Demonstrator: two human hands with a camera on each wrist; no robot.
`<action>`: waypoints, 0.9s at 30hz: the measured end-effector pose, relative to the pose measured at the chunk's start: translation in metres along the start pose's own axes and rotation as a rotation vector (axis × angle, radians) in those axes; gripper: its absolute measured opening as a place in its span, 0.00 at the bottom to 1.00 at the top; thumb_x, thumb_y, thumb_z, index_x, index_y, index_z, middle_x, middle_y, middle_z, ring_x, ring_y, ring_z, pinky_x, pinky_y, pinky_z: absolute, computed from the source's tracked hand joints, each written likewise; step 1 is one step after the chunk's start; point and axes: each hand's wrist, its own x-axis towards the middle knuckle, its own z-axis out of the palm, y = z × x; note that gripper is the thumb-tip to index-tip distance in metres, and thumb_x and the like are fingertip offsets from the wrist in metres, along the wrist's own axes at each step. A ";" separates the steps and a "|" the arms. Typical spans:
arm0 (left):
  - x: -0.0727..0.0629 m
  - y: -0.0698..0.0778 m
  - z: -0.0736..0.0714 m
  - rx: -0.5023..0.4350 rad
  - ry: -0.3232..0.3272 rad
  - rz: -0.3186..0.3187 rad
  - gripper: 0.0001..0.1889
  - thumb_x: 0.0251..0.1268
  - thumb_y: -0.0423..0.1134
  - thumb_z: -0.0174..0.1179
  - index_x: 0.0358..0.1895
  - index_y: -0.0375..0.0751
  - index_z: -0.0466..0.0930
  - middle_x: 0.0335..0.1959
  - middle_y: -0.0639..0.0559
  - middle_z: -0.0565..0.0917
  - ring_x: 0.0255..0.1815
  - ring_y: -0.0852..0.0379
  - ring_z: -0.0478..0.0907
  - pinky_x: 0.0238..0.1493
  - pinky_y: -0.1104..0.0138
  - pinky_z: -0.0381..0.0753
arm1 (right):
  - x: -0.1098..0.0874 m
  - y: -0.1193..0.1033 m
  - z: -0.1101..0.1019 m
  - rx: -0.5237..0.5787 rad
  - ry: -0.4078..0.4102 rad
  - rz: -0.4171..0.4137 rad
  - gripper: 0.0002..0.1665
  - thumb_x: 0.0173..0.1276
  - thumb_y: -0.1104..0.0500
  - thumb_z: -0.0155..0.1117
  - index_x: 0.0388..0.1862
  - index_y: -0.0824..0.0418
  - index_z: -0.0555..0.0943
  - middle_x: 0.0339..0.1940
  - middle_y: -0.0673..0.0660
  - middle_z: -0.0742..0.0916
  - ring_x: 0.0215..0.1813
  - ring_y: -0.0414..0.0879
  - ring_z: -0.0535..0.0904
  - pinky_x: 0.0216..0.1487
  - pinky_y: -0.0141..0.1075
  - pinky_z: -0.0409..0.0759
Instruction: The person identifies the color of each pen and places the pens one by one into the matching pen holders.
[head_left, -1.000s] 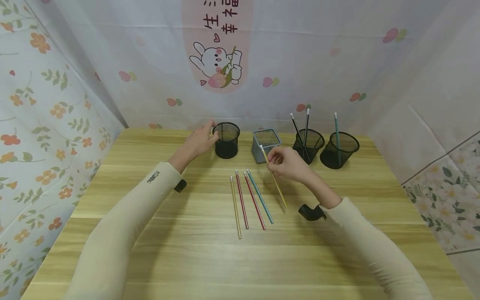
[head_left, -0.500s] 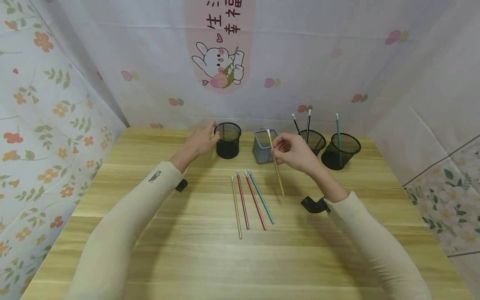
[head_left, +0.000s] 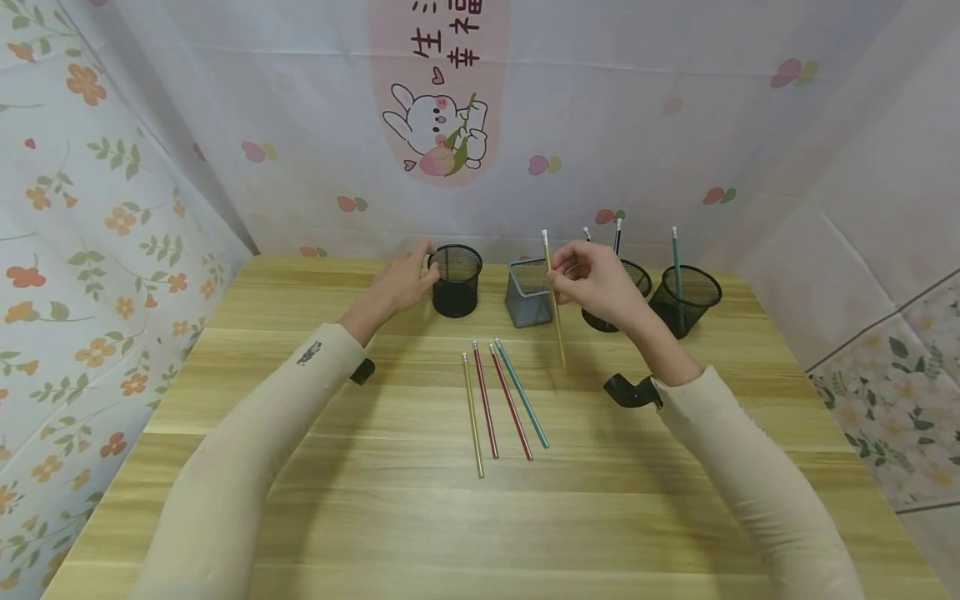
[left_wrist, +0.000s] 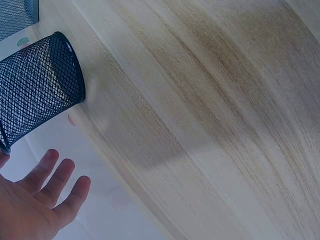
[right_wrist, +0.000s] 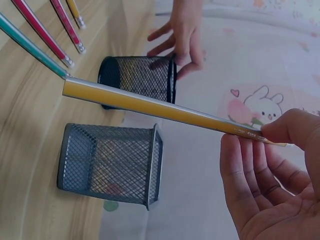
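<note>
My right hand (head_left: 592,279) pinches a yellow pencil (head_left: 557,308) near its white eraser end, between thumb and fingertips. The pencil slants in the air in front of the grey square mesh pen holder (head_left: 529,300). My left hand (head_left: 401,279) is at the left rim of a black round mesh pen holder (head_left: 454,292); its other fingers (left_wrist: 50,192) spread loosely beside it in the left wrist view. In the right wrist view, the yellow pencil (right_wrist: 150,105) crosses in front of both holders. On the table lie a yellow pencil (head_left: 472,417), two red pencils (head_left: 512,404) and a blue pencil (head_left: 522,396).
To the right, a black mesh pen holder (head_left: 637,279) with black pencils is partly hidden behind my right hand. Beside it a black mesh pen holder (head_left: 686,304) contains a green pencil (head_left: 677,262). The wooden table (head_left: 495,533) ends at a printed cloth (head_left: 300,125) behind.
My right hand has risen and moved slightly right with the yellow pencil, which now stands more upright beside the grey holder. My left hand stays at the black holder's rim.
</note>
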 end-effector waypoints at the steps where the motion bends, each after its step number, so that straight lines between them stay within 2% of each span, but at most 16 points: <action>1: 0.000 0.000 0.000 -0.003 -0.001 0.001 0.23 0.82 0.48 0.41 0.72 0.44 0.59 0.40 0.40 0.73 0.39 0.43 0.70 0.38 0.52 0.69 | 0.001 0.000 -0.001 0.000 0.006 -0.001 0.07 0.72 0.67 0.64 0.45 0.71 0.79 0.37 0.64 0.84 0.36 0.58 0.83 0.35 0.38 0.84; 12: 0.000 0.000 -0.001 -0.010 -0.012 0.005 0.23 0.82 0.48 0.39 0.72 0.44 0.59 0.42 0.39 0.73 0.41 0.43 0.70 0.39 0.51 0.70 | 0.006 0.001 -0.006 0.036 0.078 -0.023 0.07 0.72 0.67 0.64 0.45 0.70 0.79 0.36 0.63 0.84 0.36 0.59 0.82 0.34 0.38 0.84; 19: 0.000 -0.002 -0.001 -0.013 -0.014 0.008 0.23 0.81 0.47 0.40 0.71 0.43 0.60 0.43 0.38 0.74 0.42 0.42 0.70 0.42 0.50 0.70 | 0.009 -0.004 -0.012 0.048 0.081 -0.036 0.09 0.73 0.67 0.64 0.47 0.73 0.78 0.38 0.66 0.83 0.37 0.57 0.82 0.36 0.36 0.84; 23: 0.001 -0.002 -0.001 -0.006 -0.023 0.004 0.22 0.81 0.47 0.40 0.71 0.43 0.60 0.42 0.39 0.74 0.41 0.42 0.71 0.41 0.51 0.70 | 0.013 -0.007 -0.014 0.043 0.087 -0.042 0.09 0.73 0.68 0.64 0.47 0.74 0.77 0.39 0.66 0.83 0.37 0.52 0.82 0.35 0.37 0.84; 27: 0.000 0.000 -0.003 0.000 -0.040 -0.006 0.22 0.82 0.48 0.40 0.71 0.44 0.59 0.42 0.39 0.74 0.40 0.42 0.71 0.40 0.51 0.70 | 0.016 -0.007 -0.015 0.044 0.108 -0.037 0.08 0.73 0.68 0.64 0.46 0.72 0.78 0.38 0.64 0.83 0.37 0.54 0.82 0.35 0.37 0.84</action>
